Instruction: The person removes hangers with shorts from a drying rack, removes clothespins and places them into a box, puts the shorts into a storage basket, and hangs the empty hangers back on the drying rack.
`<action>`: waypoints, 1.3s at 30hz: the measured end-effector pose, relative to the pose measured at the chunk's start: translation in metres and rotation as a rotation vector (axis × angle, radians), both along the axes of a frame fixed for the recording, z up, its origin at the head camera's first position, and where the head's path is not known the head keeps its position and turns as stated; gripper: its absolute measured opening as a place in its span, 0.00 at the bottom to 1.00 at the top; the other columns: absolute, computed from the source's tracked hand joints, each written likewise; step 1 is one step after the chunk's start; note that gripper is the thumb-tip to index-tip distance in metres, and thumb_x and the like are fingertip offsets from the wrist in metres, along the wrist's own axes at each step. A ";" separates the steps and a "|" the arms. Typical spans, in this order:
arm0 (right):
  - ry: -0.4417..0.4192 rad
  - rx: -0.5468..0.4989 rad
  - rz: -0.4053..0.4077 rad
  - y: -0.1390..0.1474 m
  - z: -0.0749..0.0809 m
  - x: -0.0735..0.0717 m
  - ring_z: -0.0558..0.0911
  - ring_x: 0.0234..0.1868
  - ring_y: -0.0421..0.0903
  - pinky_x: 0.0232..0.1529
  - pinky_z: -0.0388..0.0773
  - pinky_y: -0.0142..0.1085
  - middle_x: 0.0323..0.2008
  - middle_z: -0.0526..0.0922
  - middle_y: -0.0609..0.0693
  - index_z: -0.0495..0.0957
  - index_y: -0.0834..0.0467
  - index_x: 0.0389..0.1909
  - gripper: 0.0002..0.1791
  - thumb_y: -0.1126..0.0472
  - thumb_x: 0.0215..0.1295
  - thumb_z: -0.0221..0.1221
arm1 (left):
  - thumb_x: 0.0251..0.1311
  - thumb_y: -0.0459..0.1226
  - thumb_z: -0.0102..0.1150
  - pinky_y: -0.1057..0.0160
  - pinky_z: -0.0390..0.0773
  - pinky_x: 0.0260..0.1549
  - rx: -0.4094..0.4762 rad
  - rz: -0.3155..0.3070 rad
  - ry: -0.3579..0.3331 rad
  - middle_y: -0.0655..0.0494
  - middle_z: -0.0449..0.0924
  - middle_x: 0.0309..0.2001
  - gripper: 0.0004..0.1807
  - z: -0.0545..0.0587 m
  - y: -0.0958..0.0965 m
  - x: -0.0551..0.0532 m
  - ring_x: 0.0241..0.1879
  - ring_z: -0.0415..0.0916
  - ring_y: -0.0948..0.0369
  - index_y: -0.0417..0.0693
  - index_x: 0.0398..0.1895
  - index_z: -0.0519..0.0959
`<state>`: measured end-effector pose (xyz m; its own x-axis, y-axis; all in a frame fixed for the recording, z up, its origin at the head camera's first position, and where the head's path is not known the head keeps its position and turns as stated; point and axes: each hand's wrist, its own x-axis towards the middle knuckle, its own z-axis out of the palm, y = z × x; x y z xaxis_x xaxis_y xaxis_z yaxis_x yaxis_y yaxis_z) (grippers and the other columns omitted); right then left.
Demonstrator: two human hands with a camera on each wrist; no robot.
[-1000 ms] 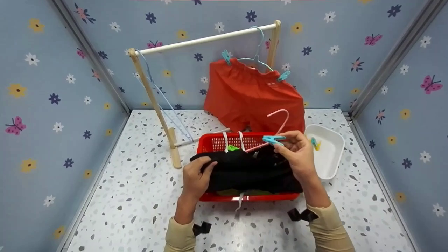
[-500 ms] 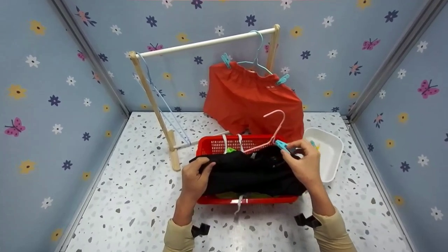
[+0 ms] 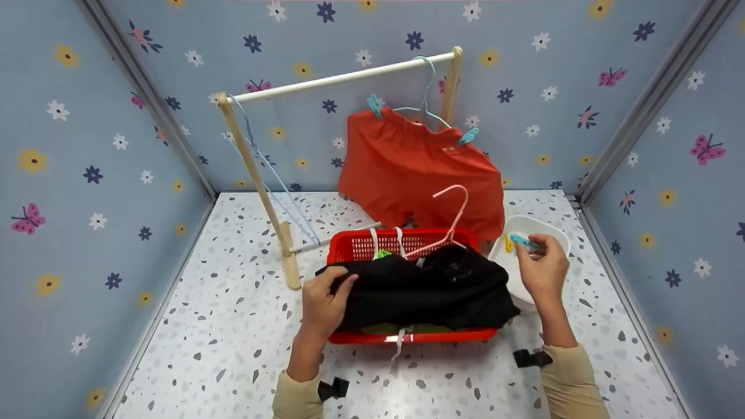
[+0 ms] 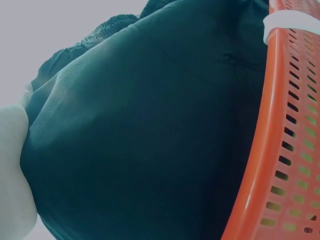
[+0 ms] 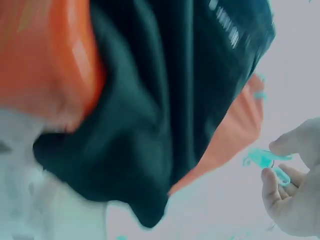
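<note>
Black shorts [image 3: 425, 291] lie across the red basket [image 3: 352, 247], and their right end droops past its rim. My left hand [image 3: 325, 299] pinches their upper left corner between thumb and fingers. In the left wrist view, the gathered waistband [image 4: 107, 30] runs along the cloth's far edge. A pink hanger [image 3: 456, 218] stands hook-up behind the shorts, its lower part hidden by them. To the right, over the white tray [image 3: 559, 233], my right hand [image 3: 544, 269] holds a blue clothespin [image 3: 525, 242] between thumb and fingers; the right wrist view shows this clothespin [image 5: 262, 158] too.
Behind the basket is a rack with a white bar [image 3: 343, 78]. Orange-red shorts [image 3: 419, 169] hang from it on a hanger with two blue clothespins. A blue hanger [image 3: 285, 180] hangs at the rack's left end. One yellow clothespin [image 3: 508, 243] is in the tray.
My right hand has moved right with the blue clothespin, from the hanger and black shorts to over the tray. The shorts' right end has sunk over the basket rim. The left hand keeps its pinch.
</note>
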<state>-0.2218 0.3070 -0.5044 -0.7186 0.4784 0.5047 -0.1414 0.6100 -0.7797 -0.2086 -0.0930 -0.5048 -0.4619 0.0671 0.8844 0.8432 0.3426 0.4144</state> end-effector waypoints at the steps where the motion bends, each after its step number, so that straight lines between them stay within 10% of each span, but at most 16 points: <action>1: -0.017 0.004 -0.017 0.005 -0.004 -0.002 0.77 0.31 0.45 0.35 0.69 0.27 0.35 0.82 0.59 0.81 0.67 0.37 0.12 0.66 0.55 0.69 | 0.44 0.21 0.71 0.63 0.79 0.31 -0.001 -0.004 0.001 0.53 0.81 0.29 0.14 0.000 0.000 0.000 0.28 0.80 0.58 0.41 0.33 0.80; 15: 0.053 0.020 -0.182 0.041 -0.028 -0.019 0.70 0.30 0.46 0.36 0.63 0.34 0.31 0.80 0.62 0.78 0.68 0.31 0.07 0.68 0.58 0.65 | 0.49 0.23 0.70 0.64 0.78 0.30 -0.001 -0.020 -0.016 0.54 0.81 0.29 0.10 -0.001 -0.001 -0.001 0.28 0.79 0.59 0.41 0.32 0.79; 39: -0.241 -0.082 -0.207 0.094 -0.062 -0.067 0.76 0.44 0.59 0.49 0.70 0.49 0.42 0.80 0.65 0.78 0.69 0.43 0.12 0.64 0.65 0.57 | 0.48 0.23 0.71 0.63 0.79 0.31 -0.008 0.003 -0.010 0.54 0.81 0.30 0.11 0.002 0.002 -0.002 0.28 0.79 0.59 0.40 0.33 0.79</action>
